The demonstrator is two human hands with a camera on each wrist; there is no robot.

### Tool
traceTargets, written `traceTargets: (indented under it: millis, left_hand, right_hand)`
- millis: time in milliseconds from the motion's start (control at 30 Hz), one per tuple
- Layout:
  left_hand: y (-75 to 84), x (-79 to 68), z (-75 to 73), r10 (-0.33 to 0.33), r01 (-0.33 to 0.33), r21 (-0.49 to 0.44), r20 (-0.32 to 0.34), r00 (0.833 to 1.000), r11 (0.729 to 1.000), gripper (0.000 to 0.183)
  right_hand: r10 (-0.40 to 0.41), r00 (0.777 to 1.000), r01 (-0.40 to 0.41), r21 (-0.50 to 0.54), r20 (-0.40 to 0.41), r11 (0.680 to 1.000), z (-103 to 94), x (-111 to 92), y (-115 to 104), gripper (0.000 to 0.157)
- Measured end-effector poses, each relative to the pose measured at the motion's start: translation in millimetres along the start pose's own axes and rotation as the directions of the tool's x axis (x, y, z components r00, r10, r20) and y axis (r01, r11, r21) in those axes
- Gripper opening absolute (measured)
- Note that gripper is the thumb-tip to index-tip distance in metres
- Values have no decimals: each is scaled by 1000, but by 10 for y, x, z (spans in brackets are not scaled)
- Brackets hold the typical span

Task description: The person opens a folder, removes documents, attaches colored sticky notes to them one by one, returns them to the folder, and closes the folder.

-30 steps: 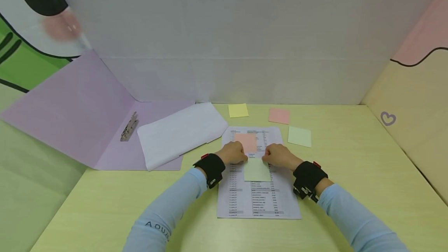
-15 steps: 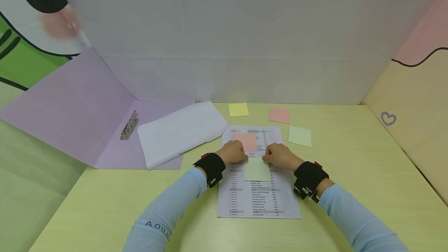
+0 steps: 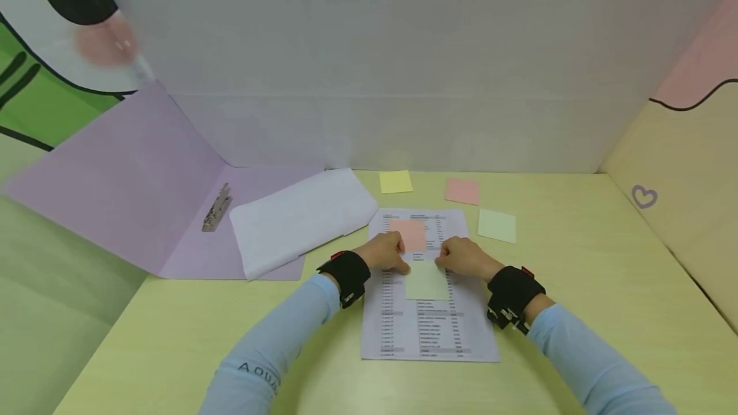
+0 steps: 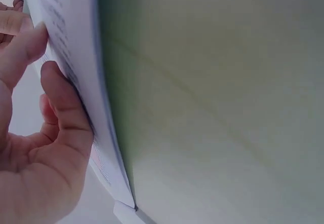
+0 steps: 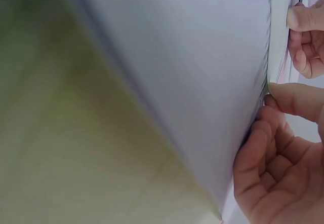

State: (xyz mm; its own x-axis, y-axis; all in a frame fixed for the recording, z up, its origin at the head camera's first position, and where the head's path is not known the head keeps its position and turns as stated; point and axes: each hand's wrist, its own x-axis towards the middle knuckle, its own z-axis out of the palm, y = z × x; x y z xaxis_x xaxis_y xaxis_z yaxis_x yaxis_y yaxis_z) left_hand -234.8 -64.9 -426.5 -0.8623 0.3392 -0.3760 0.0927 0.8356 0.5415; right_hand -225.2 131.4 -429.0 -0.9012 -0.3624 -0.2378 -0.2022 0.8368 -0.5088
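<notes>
A pale green sticky note point(image 3: 426, 280) lies over the middle of a printed sheet point(image 3: 429, 338). At the note's upper right corner my right hand point(image 3: 468, 257) pinches the edge between thumb and index finger; the right wrist view shows that thumb point(image 5: 291, 97) on it. By the upper left corner is my left hand point(image 3: 383, 252), touching the sheet. Its thumb point(image 4: 33, 44) and bent index finger stand apart in the left wrist view, with a gap between them. Above the green note, a pink sticky note point(image 3: 410, 234) is on the same sheet, partly covered by the left fingers.
An open purple folder point(image 3: 138, 178) with a metal clip point(image 3: 217, 208) stands left, with white sheets point(image 3: 305, 219) over it. Behind the printed sheet lie a yellow note point(image 3: 395, 182), another pink note point(image 3: 462, 191) and another green note point(image 3: 497, 225). A grey panel point(image 3: 369, 69) closes off the back.
My left thumb and index finger have parted at the note's corner. The right hand keeps its place. The whole view has shifted very slightly.
</notes>
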Motion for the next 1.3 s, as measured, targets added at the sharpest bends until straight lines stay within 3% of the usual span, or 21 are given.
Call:
traceTargets:
  millis: [167, 300, 433, 600, 1300]
  left_hand:
    - [5, -7, 5, -2, 2, 6, 11, 1000, 1000, 38]
    - [2, -36, 5, 1, -1, 6, 5, 1000, 1000, 37]
    - [-11, -33, 29, 17, -17, -1, -2, 1000, 1000, 37]
    - [-3, -26, 65, 28, -29, -7, -10, 1000, 1000, 38]
    - [-19, -78, 17, 20, -20, 4, -24, 1000, 1000, 35]
  right_hand:
    - [3, 1000, -3, -2, -2, 1000, 10, 14, -3, 25]
    - [89, 996, -87, -70, 19, 994, 42, 68, -117, 39]
    - [202, 979, -196, -219, 6, 956, 111, 140, -214, 65]
    - [260, 966, -250, -304, -8, 920, 146, 169, -244, 73]
    - [265, 964, -259, -174, 16, 950, 21, 90, -174, 66]
